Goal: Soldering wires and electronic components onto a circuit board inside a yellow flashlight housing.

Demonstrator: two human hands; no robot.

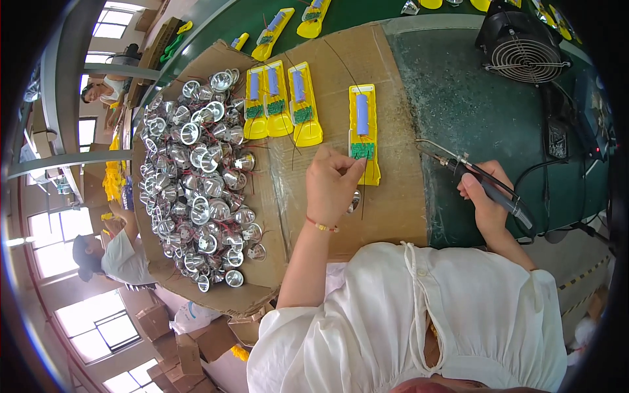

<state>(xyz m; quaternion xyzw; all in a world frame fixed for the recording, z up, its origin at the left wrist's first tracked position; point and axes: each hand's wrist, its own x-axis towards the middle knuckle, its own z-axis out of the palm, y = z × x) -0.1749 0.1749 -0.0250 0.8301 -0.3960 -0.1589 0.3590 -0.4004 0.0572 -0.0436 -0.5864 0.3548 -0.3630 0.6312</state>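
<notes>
In front of me a yellow flashlight housing (374, 171) lies on the cardboard, with a purple cylindrical battery (362, 114) and a green circuit board (358, 150) in it. My left hand (333, 180) is pinched closed at the board's lower edge; what its fingertips hold is too small to make out. Partly hidden beside that hand is a shiny reflector cup (354, 202). Thin dark wires stick out near the board. My right hand (486, 196) grips a soldering iron (481, 183) with a thin metal tube alongside, its tip pointing at the housing from the right, apart from it.
A large heap of reflector cups (200, 157) with wires fills the cardboard (308, 203) on the left. Several more yellow housings (306, 134) lie beyond my left hand. A black fan (524, 56) stands far right on the green bench (452, 85). Co-workers sit at left.
</notes>
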